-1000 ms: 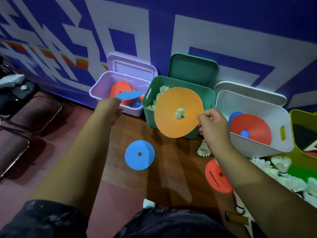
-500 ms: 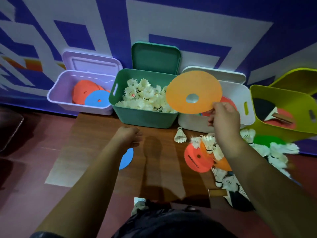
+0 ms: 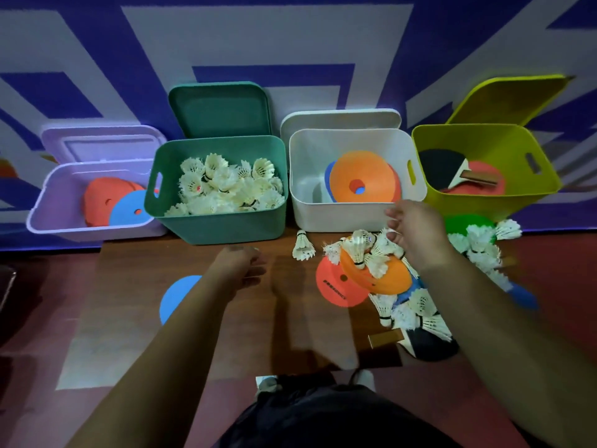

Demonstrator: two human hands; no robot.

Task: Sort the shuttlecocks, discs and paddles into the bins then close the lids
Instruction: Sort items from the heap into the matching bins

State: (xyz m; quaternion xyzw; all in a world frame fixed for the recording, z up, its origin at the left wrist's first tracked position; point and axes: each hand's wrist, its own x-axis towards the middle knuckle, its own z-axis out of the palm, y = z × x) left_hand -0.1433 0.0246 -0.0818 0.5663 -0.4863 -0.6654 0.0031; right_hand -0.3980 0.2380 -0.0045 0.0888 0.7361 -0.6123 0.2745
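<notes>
Four open bins stand along the wall. The lilac bin [image 3: 45, 218] holds red and blue discs, the green bin [image 3: 223, 227] shuttlecocks, the white bin [image 3: 339, 218] an orange disc [image 3: 365, 176] on top of others, the yellow-green bin [image 3: 484, 202] paddles [image 3: 452, 169]. My right hand [image 3: 416, 234] hovers with loose fingers just in front of the white bin, holding nothing. My left hand [image 3: 239, 266] hangs loosely curled and empty above the floor, beside a blue disc [image 3: 177, 295]. A floor pile holds a red disc [image 3: 336, 286], an orange disc [image 3: 384, 279], shuttlecocks [image 3: 365, 250] and a paddle [image 3: 423, 344].
Each bin's lid leans open against the purple and white wall behind it; the green lid [image 3: 219, 108] stands tallest. A single shuttlecock [image 3: 303, 245] lies in front of the white bin. More shuttlecocks [image 3: 481, 244] lie on a green disc at the right. My knees fill the bottom edge.
The orange disc that my right hand held up now lies in the white bin, and that hand has dropped lower, empty. My left hand stayed near the blue floor disc.
</notes>
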